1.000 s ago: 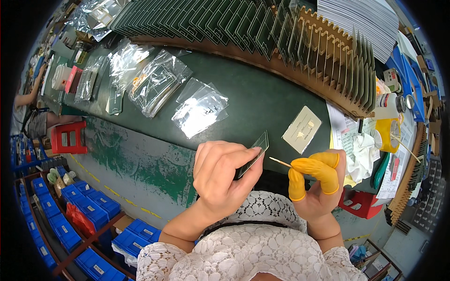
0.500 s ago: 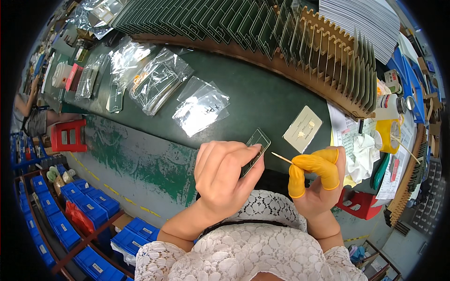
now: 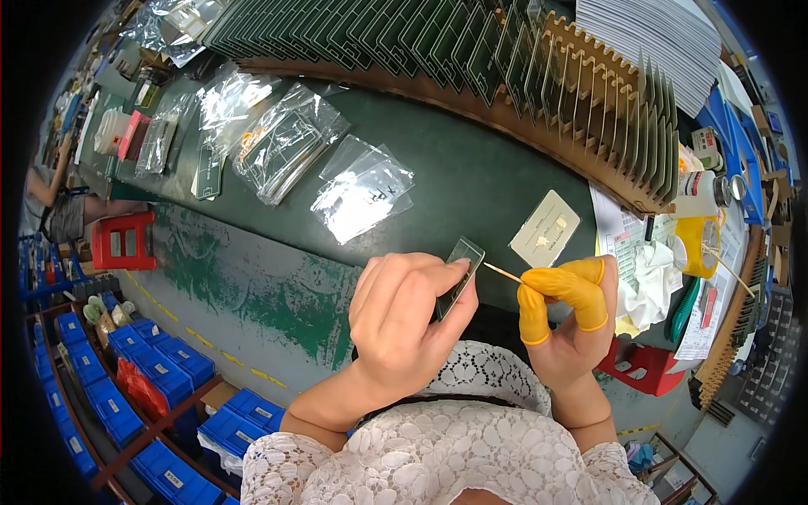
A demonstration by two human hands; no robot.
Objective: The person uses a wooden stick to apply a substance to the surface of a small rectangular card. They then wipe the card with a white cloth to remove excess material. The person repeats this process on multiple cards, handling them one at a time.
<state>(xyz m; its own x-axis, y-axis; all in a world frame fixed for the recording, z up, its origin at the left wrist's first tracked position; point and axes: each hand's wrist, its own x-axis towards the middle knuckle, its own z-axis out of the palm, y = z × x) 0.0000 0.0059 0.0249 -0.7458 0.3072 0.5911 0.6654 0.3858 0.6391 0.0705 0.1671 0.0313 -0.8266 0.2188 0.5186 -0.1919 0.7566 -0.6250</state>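
While the left hand pinches a green card firmly, its long axis leaning toward upper right, the right hand closes around a thin stick, which points up-left, its tip just beside the card's edge.

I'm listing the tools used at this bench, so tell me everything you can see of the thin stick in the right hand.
The stick is slender, straight and pale tan, and looks like wood. The right hand pinches it between fingers in yellow finger covers, which hide its rear end. Its bare part slants up and leftward to a narrow tip, right by the edge of the green card in the left hand; whether they touch, I cannot tell.
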